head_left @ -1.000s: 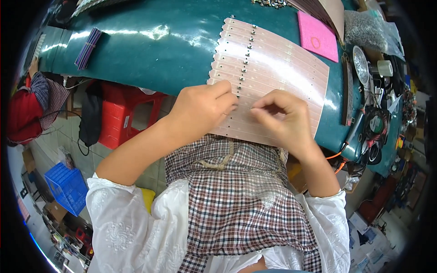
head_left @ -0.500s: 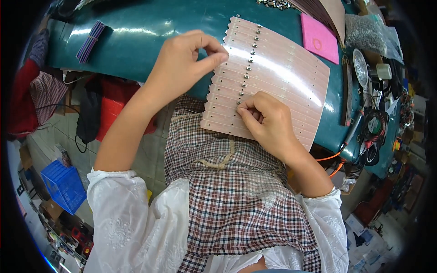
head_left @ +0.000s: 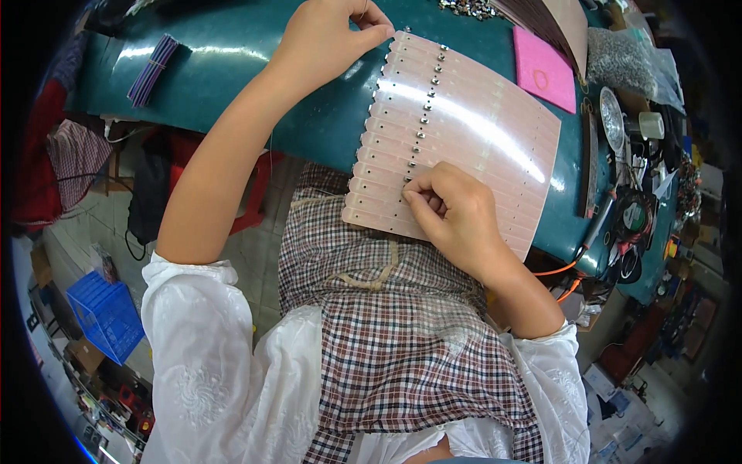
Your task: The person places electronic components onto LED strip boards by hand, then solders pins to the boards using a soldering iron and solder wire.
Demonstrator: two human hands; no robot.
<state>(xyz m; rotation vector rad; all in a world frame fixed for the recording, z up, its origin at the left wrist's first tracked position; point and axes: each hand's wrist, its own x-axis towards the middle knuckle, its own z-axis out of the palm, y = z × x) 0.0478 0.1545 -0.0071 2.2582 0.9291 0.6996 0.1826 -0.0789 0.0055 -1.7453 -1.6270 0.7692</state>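
A pale pink sheet of joined strips (head_left: pixel 479 131) lies on the teal table (head_left: pixel 232 85), with a row of small metal studs (head_left: pixel 425 104) running down it. My right hand (head_left: pixel 456 216) rests on the sheet's near edge, its fingertips pinched together at the lower end of the stud row. My left hand (head_left: pixel 332 39) is stretched to the far side, fingers pinched at the sheet's top left corner; anything between them is too small to see. A heap of loose studs (head_left: pixel 468 8) lies just beyond it.
A pink square pad (head_left: pixel 545 69) lies at the far right of the sheet. A purple bundle of strips (head_left: pixel 151 69) sits at the table's left end. A metal dish (head_left: pixel 610 116), a white cup (head_left: pixel 649 124) and cables (head_left: pixel 630 216) crowd the right. A blue crate (head_left: pixel 108 313) stands on the floor.
My left hand has moved from the sheet's near edge away along the left side to its far top corner. My right hand has stayed at the stud row.
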